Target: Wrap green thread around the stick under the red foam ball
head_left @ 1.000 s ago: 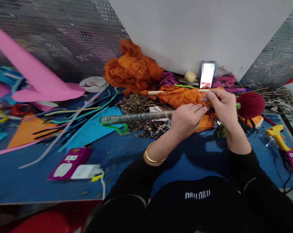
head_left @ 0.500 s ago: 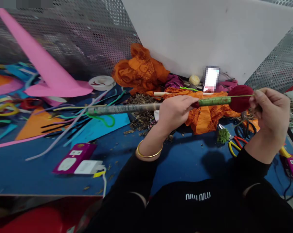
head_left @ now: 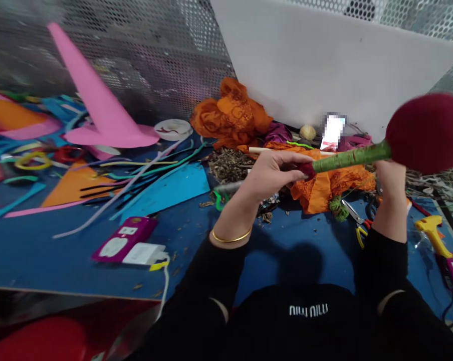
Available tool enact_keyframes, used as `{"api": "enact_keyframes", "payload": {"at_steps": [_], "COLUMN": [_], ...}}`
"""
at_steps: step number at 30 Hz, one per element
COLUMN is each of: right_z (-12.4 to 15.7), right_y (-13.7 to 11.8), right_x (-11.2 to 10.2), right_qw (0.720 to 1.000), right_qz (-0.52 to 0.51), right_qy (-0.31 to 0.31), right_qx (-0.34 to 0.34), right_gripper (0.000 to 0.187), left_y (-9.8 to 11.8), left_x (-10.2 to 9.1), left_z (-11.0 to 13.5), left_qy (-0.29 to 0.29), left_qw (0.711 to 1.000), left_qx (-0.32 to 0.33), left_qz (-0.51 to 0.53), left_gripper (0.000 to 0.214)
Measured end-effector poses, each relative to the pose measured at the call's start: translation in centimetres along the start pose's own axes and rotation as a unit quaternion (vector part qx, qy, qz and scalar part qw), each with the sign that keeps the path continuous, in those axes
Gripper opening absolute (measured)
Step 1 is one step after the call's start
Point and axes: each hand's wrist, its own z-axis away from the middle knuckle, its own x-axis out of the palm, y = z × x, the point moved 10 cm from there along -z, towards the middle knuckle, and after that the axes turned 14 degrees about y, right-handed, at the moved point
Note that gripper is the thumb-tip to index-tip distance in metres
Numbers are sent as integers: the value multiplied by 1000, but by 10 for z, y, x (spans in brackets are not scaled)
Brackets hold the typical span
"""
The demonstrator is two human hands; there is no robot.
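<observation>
My left hand (head_left: pixel 269 175) is closed round a stick, at a dark red patch beside its green-wrapped length (head_left: pixel 349 159). A large round dark red ball (head_left: pixel 427 133) tops the stick, raised at the right and tilted toward me. The stick's grey end (head_left: pixel 230 187) shows behind my left wrist. My right hand (head_left: pixel 391 181) is behind the green wrapping and the ball; its fingers are hidden, so I cannot tell whether it holds the yarn. A small bundle of green yarn (head_left: pixel 339 208) lies on the table below, by scissors (head_left: pixel 352 211).
Orange cloth (head_left: pixel 312 190) and dried plant bits (head_left: pixel 228 165) lie behind my hands. A pink cone hat (head_left: pixel 98 100), coloured strips and a blue sheet (head_left: pixel 170 193) are at left. A purple power strip (head_left: pixel 123 240) sits in front; a yellow glue gun (head_left: pixel 433 233) is at right.
The ball end has swung up and closer to me, while the grey end has dropped behind my left arm. My right hand has moved left, behind the stick; the taut green yarn is out of sight.
</observation>
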Motion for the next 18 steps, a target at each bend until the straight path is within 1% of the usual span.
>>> {"api": "enact_keyframes", "payload": {"at_steps": [2, 4, 5, 7, 9, 11, 12, 13, 14, 15, 16, 17, 18], "right_z": [7, 19, 26, 44, 63, 82, 90, 97, 101, 103, 101, 97, 92], "right_y": [-13, -42, -59, -92, -116, -133, -139, -142, -143, -143, -142, -142, -143], "right_x": [8, 15, 18, 23, 36, 53, 60, 67, 71, 71, 67, 59, 48], "right_qw": [999, 999, 998, 985, 955, 922, 910, 904, 904, 909, 918, 929, 938], "right_qz": [45, 27, -14, -147, -273, -351, -365, -363, -349, -331, -314, -302, -300], "right_qy": [-2, -11, -14, -32, -86, -156, -190, -221, -245, -251, -239, -208, -161], "right_qx": [-2, -39, -62, -84, -73, -57, -50, -44, -39, -36, -41, -52, -68], "right_gripper": [17, 21, 25, 33, 40, 45, 46, 42, 35, 31, 32, 34, 34], "left_y": [-4, -8, -10, -11, -12, -15, -17, -20, -22, -24, -26, -28, -31], "left_x": [1, 2, 2, 4, 7, 10, 10, 10, 9, 8, 6, 4, 3], "left_z": [0, 2, 2, 4, 5, 6, 6, 6, 5, 4, 2, 1, 0], "left_qy": [25, 38, 41, 39, 34, 30, 31, 34, 39, 45, 52, 61, 68], "left_qw": [997, 988, 984, 974, 967, 963, 962, 962, 962, 962, 962, 962, 961], "left_qx": [-38, -83, -101, -126, -141, -153, -157, -160, -161, -162, -162, -163, -167], "left_qz": [68, 121, 144, 183, 208, 219, 220, 219, 217, 215, 213, 212, 211], "left_gripper": [31, 33, 33, 33, 34, 37, 38, 39, 40, 41, 42, 42, 43]}}
